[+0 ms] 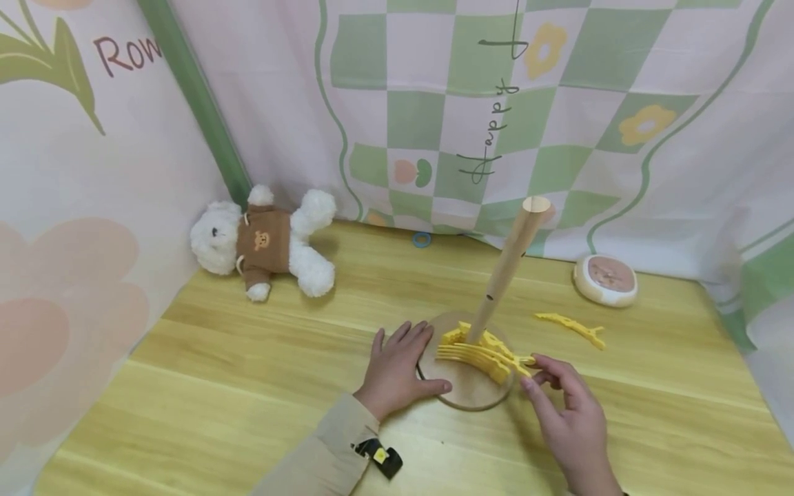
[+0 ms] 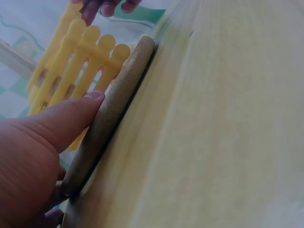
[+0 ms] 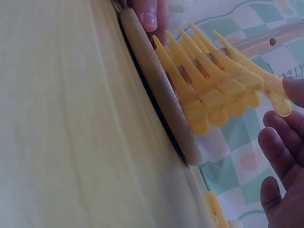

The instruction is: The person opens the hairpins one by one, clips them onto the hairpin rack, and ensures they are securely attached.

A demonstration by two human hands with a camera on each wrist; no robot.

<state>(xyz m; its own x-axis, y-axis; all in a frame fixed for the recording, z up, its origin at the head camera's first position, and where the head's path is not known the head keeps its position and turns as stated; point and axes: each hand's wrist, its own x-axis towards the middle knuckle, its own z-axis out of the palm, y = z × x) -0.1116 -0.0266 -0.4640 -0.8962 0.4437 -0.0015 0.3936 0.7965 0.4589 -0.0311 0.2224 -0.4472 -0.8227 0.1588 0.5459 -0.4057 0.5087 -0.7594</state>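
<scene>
A round wooden base [image 1: 474,397] with an upright wooden pole [image 1: 510,258] lies on the table. Curved yellow plastic pieces [image 1: 477,357] are stacked in layers around the pole's foot. My left hand [image 1: 398,368] rests on the left rim of the base, fingers spread and thumb [image 2: 71,116] on its near edge. On the other side my right hand [image 1: 569,413] pinches the forked end of a yellow plastic piece [image 3: 249,66] between thumb and finger. That piece lies slantwise at the top of the stack; whether it touches the stack is unclear. Another yellow piece [image 1: 571,324] lies loose beyond the right hand.
A white plush toy [image 1: 269,241] in a brown shirt lies at the back left. A small blue ring [image 1: 422,240] is near the curtain [image 1: 415,62]. At the back right sits a rounded white and pink object [image 1: 606,280].
</scene>
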